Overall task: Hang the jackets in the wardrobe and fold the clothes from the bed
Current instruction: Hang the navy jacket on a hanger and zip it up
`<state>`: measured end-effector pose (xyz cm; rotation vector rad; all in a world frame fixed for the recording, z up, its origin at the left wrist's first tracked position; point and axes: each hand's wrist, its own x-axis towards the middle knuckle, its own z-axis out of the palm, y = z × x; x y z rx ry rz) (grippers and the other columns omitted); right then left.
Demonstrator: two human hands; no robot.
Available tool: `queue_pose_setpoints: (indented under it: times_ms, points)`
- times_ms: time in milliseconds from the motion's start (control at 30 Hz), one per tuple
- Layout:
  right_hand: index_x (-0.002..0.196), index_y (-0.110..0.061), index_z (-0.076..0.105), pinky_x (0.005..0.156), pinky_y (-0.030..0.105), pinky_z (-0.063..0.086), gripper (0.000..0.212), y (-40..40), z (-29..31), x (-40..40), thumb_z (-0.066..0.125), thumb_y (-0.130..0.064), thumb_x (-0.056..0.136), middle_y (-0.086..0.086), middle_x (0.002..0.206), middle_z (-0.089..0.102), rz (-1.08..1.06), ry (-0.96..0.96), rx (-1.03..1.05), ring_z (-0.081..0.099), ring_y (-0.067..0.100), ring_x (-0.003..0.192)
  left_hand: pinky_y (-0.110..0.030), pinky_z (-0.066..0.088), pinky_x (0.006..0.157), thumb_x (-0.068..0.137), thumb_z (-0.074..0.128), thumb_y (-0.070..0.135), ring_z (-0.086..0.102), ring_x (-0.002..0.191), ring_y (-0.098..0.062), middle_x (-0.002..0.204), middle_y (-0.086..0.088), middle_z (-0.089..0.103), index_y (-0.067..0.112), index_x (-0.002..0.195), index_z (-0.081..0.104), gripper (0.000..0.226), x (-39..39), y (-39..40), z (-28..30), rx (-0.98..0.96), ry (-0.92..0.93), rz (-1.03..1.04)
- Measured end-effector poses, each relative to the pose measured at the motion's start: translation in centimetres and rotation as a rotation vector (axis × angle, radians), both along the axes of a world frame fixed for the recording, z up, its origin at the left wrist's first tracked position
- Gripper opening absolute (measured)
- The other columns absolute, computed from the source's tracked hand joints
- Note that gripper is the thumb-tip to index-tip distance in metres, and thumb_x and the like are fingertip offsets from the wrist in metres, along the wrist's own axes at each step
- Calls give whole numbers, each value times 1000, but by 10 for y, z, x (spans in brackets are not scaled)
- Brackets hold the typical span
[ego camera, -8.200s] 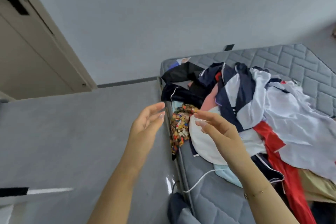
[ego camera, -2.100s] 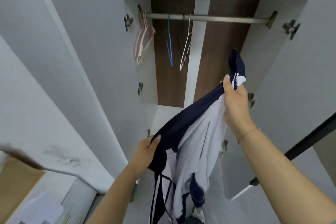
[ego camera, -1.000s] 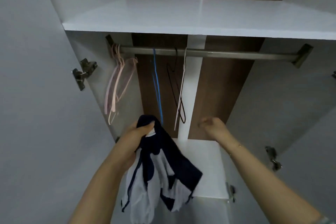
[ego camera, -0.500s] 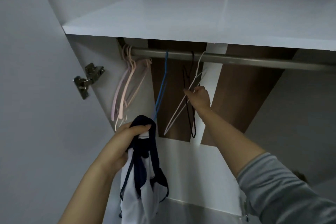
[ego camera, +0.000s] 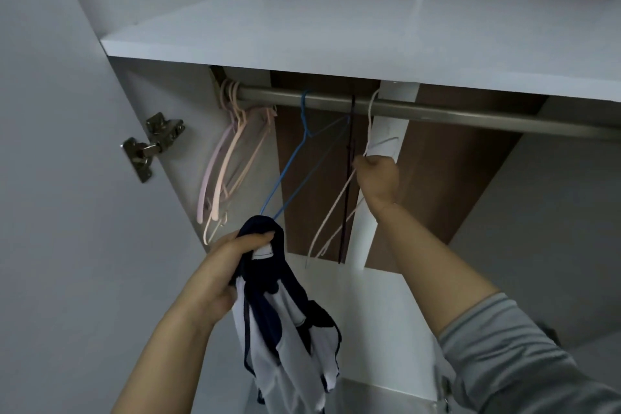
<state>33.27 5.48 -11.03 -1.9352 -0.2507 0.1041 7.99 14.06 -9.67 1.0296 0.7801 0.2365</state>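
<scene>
Inside wardrobe, 12 o'clock: right hand (ego camera: 377, 177) grips pale hanger (ego camera: 336, 212) on rail (ego camera: 470, 112); left hand (ego camera: 228, 265) clutches navy-white jacket (ego camera: 285, 323) at 6 o'clock. Nothing hung yet; folding not started, likely.

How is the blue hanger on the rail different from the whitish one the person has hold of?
The blue hanger hangs free, untouched; the whitish hanger is gripped near its neck by the right hand. The blue one sits further left on the rail, the whitish one further right. Both are thin, bare, and still hooked over the rail.
</scene>
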Motion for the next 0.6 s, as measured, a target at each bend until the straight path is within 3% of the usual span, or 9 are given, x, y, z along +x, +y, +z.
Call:
queue_pose_setpoints:
  times_ms: [100,200,333,433,533,600]
  points:
    - [74,6,62,60,39,47,30,-12,5,-5,49,-11,96,21,69,57,39,16,52,54,30,63,-30,58,63,77,69,13,70,76,-29,89,-19,72,-1,98,72,25,3,-6,-2,-5,-6,-40]
    - [75,-6,61,44,21,45,32,-17,14,-8,42,-11,100,6,63,54,64,139,168,51,16,53,-31,58,66,74,70,14,69,78,-30,91,-21,71,-2,99,71,30,5,-8,-6,-6,-5,-51]
    - [82,-8,56,35,17,34,29,-18,40,-9,38,-11,104,-1,55,40,114,476,441,39,9,37,-33,58,71,83,67,12,68,86,-33,99,-24,71,-4,106,69,28,5,-11,-9,-7,8,-71]
    - [90,-8,59,36,17,29,29,-41,43,-15,33,-6,103,-3,52,38,152,377,435,34,7,35,-34,58,72,82,69,13,69,87,-33,100,-24,71,-2,106,69,29,4,-8,-8,3,10,-75]
    - [102,-13,63,40,20,38,31,-80,19,-36,33,-10,104,-3,56,49,197,223,374,44,9,44,-35,58,79,68,78,14,70,91,-32,103,-20,72,1,108,70,42,0,1,-2,43,7,-170]
    - [111,-16,63,44,22,46,29,-102,-6,-54,36,-6,103,-1,70,60,217,191,386,52,10,51,-31,58,74,59,78,3,71,89,-28,101,-18,72,3,105,72,46,-4,8,4,87,-8,-301]
